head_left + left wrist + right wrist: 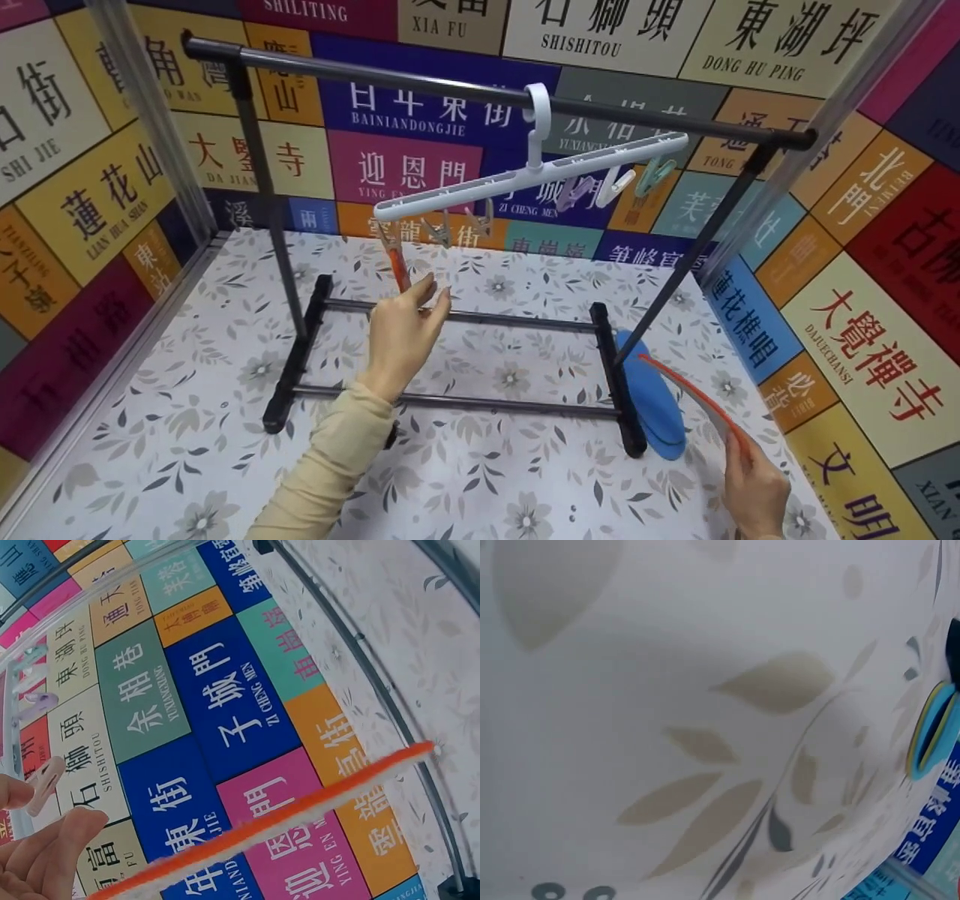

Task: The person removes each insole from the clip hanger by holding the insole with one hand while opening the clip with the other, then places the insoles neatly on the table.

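A white clip hanger (480,192) hangs by its hook from the rack's top bar, tilted with its left end lower. From the peg (389,234) at that left end hangs an orange-edged insole (399,270), seen edge-on in the left wrist view. My left hand (401,330) is just beside this insole, thumb and finger apart; whether it touches the insole is hard to tell. At the lower right, my right hand (757,484) pinches a second orange-edged insole (694,391) by its near end. The right wrist view shows neither this hand nor its insole.
Two overlapping blue insoles (652,409) lie on the floral surface by the right foot (630,427) of the dark metal rack. More pegs (574,193) dangle along the hanger. Panels with printed place names (874,337) enclose the back and sides.
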A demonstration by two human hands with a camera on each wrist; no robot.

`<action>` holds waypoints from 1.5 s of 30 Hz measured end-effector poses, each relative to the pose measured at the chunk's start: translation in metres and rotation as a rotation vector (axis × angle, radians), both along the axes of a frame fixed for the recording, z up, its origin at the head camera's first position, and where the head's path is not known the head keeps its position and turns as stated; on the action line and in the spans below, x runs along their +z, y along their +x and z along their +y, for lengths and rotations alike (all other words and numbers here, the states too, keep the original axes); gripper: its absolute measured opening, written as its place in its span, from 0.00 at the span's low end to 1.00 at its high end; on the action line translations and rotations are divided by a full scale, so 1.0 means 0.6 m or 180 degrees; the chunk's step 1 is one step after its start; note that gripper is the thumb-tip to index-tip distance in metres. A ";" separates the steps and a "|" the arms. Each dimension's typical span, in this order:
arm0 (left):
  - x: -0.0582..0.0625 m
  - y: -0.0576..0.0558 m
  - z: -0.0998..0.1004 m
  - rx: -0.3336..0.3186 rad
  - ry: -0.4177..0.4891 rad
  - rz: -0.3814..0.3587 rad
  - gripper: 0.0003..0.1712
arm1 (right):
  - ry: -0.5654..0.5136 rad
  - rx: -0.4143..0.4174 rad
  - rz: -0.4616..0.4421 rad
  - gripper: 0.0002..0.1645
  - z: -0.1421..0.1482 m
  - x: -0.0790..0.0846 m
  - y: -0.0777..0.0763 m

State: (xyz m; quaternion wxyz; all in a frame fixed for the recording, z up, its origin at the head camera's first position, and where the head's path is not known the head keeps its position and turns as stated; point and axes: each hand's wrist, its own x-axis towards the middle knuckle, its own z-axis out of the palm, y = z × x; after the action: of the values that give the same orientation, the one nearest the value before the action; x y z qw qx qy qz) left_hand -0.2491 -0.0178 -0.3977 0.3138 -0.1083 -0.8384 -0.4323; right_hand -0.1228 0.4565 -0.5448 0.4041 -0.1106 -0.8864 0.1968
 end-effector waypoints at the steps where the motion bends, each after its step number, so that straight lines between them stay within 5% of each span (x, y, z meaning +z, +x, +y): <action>1: -0.003 0.002 0.000 0.0003 -0.0020 -0.0001 0.18 | -0.0063 -0.0086 -0.0104 0.13 0.004 -0.001 -0.001; 17: -0.034 0.033 -0.006 -0.0165 0.0058 -0.0006 0.15 | -0.0354 -0.0450 -0.1443 0.23 0.063 -0.027 -0.056; 31: -0.051 0.052 -0.023 -0.0102 -0.0187 0.0004 0.14 | 0.0059 0.0143 -0.1847 0.22 0.062 -0.040 -0.084; 45: -0.083 0.088 -0.039 -0.0133 -0.0261 -0.0041 0.13 | -0.0011 0.0350 -0.2296 0.24 0.052 -0.046 -0.125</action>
State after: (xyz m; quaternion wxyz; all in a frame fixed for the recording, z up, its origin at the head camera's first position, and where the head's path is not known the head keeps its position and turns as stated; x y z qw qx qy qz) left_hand -0.1964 -0.0412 -0.4474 0.2946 -0.1358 -0.8549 -0.4048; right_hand -0.1981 0.4878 -0.5726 0.0541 -0.1257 -0.9762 0.1680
